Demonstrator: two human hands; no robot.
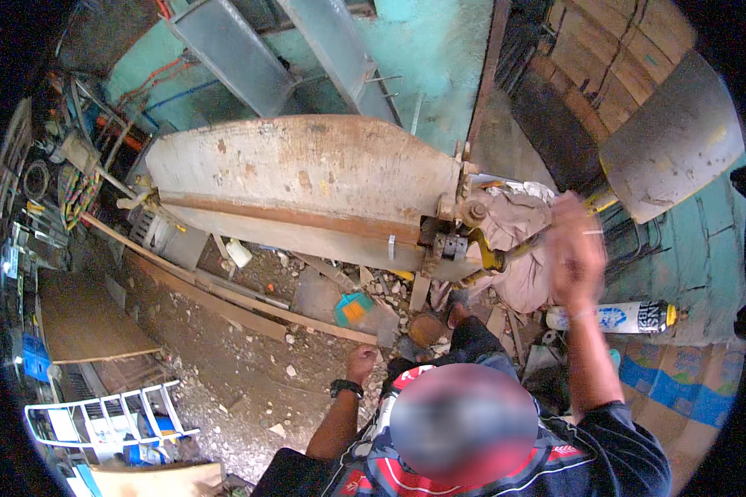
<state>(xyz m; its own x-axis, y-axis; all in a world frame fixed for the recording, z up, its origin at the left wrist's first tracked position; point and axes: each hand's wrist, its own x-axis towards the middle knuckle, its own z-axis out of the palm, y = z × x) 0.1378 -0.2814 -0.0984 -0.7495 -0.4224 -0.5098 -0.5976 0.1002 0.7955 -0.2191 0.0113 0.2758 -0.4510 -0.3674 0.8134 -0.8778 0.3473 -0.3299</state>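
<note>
A long folding machine with a worn, rust-stained pale metal plate [307, 161] spans the middle of the view. At its right end are rusty fittings and a yellow-and-black bracket [492, 259], from which a dark bar [524, 247] slants up to the right. My right hand [578, 261] is raised at the outer end of this bar. Motion smears its fingers, so whether it grips the bar is unclear. My left hand [360, 364] hangs low in front of the machine with curled fingers, touching nothing, a dark band on its wrist.
Crumpled pinkish cloth [518, 217] lies behind the bar. A white cylinder [617, 317] rests on its side at right. Rubble, boards and a teal dustpan [354, 310] cover the floor. A white metal rack [112, 418] stands lower left; a curved grey panel [675, 141] is upper right.
</note>
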